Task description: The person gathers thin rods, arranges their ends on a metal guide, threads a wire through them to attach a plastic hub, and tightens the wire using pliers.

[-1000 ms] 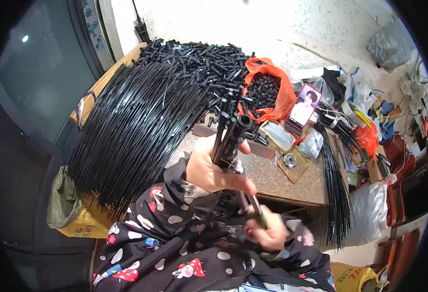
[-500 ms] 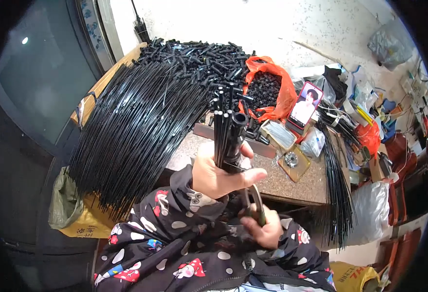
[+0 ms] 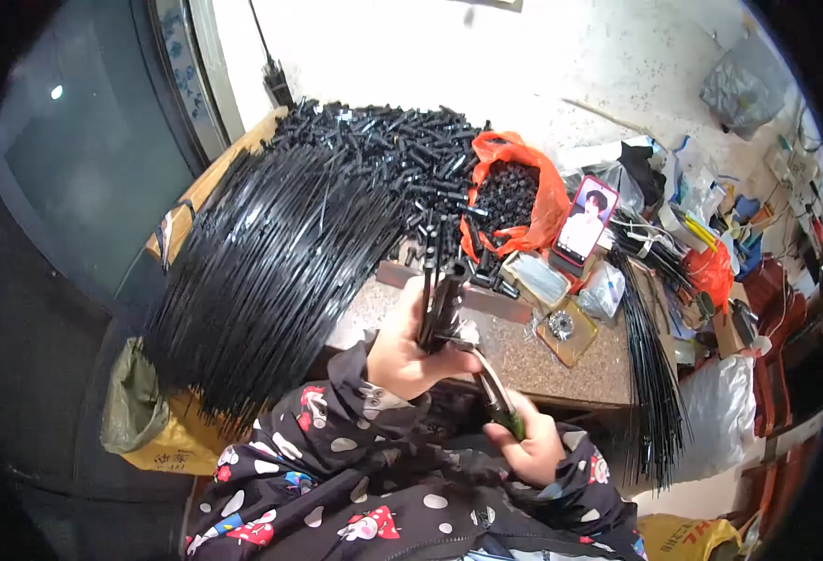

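Note:
My left hand (image 3: 402,355) is wrapped round a black umbrella frame (image 3: 443,304), a thick tube with thin rods alongside it, pointing up and away from me. In my right hand (image 3: 535,449) are pliers (image 3: 496,391) with green on the grips. Their metal end reaches up to the lower part of the frame, beside my left thumb. What the jaws touch is too small to make out. Behind the hands, several loose black tube pieces (image 3: 374,140) form a heap on the table (image 3: 561,369).
A thick sheaf of black rods (image 3: 271,271) covers the left side. A red bag (image 3: 556,201) of small black parts stands behind, near a propped phone (image 3: 584,224). Another rod bundle (image 3: 650,374) hangs over the right edge. A yellow sack (image 3: 164,449) sits low left.
The pliers have swung up to the base of the frame and my right hand has shifted slightly right and down. The frame is lower and tilts differently. The camera view has shifted a little.

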`<act>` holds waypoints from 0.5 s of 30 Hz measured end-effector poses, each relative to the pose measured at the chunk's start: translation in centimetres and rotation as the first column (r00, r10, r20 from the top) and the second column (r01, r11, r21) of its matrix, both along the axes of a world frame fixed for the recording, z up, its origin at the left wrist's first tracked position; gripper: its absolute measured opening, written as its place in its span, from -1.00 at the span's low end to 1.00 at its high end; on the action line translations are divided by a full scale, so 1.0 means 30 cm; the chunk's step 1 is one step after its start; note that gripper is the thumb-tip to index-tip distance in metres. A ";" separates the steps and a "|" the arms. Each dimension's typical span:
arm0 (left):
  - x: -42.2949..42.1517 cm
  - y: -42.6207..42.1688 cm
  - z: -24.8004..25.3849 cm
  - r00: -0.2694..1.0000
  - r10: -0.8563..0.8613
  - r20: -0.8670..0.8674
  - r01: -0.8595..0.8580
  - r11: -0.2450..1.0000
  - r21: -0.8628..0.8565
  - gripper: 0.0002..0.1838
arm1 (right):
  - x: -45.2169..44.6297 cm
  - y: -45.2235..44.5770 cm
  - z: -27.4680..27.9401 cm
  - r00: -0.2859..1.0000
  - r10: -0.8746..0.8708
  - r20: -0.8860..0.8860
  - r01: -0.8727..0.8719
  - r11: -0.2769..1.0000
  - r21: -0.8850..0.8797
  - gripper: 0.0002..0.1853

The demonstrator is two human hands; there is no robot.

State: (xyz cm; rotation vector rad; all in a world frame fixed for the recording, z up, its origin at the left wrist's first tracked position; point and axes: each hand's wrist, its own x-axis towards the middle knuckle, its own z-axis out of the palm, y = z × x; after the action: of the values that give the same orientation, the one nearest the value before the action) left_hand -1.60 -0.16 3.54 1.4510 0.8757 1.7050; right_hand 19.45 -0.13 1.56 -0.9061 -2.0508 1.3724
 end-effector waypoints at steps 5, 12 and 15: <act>-0.070 -0.018 0.016 0.997 -0.049 0.064 0.046 0.997 0.058 -0.74 | 0.058 0.075 -0.073 0.992 -0.032 -0.123 0.059 0.972 0.227 -0.80; -0.063 -0.027 -0.010 0.988 -0.151 0.027 0.151 0.988 0.003 -0.72 | -0.001 0.064 -0.047 0.903 -0.078 -0.423 -0.003 0.982 -0.187 -0.87; 0.017 -0.018 -0.026 0.973 -0.184 0.136 0.181 0.983 0.034 -0.66 | -0.090 0.063 0.028 0.913 -0.105 -0.395 0.201 0.957 0.209 -0.87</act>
State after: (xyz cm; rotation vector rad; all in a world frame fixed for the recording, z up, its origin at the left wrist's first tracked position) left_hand -1.08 -0.70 2.74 1.3638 0.6309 1.6584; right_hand 16.74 1.76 2.42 -0.6213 -1.7594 1.0799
